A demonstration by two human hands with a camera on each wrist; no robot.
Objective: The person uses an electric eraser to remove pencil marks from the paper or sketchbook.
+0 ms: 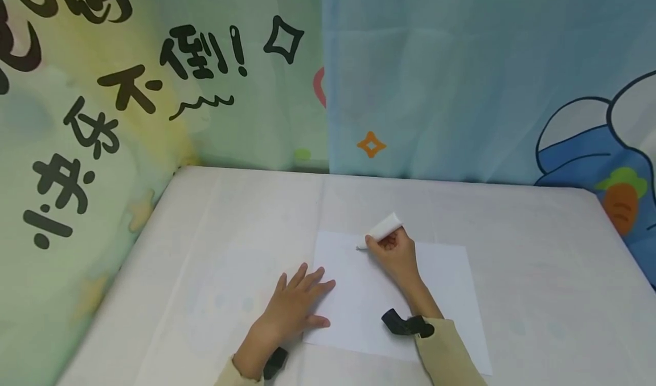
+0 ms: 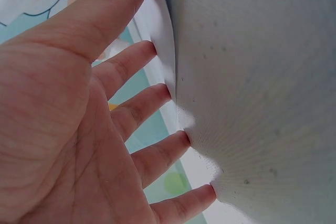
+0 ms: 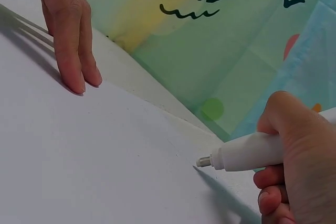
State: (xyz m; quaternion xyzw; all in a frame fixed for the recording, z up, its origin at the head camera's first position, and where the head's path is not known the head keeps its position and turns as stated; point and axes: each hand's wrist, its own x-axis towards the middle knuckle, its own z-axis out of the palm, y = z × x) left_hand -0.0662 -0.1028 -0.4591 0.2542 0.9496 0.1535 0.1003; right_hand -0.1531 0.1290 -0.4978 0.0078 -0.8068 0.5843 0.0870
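Note:
A white sheet of paper (image 1: 359, 306) lies flat on the table. My left hand (image 1: 294, 303) rests at its left edge with fingers spread, fingertips pressing down; the left wrist view shows the fingertips (image 2: 157, 92) along the sheet's edge. My right hand (image 1: 397, 258) grips a thick white pen-like tool (image 1: 384, 227) over the upper part of the sheet. In the right wrist view the tool (image 3: 249, 152) ends in a narrow, blunt metal tip, its shadow close by on the paper. Whether the tip touches the paper I cannot tell.
A white cloth covers the table (image 1: 230, 221). Behind it hang a green printed curtain (image 1: 246, 130) and a blue one (image 1: 451, 90). Black straps (image 1: 405, 324) sit at the wrists, over or beside beige sleeves (image 1: 451, 354).

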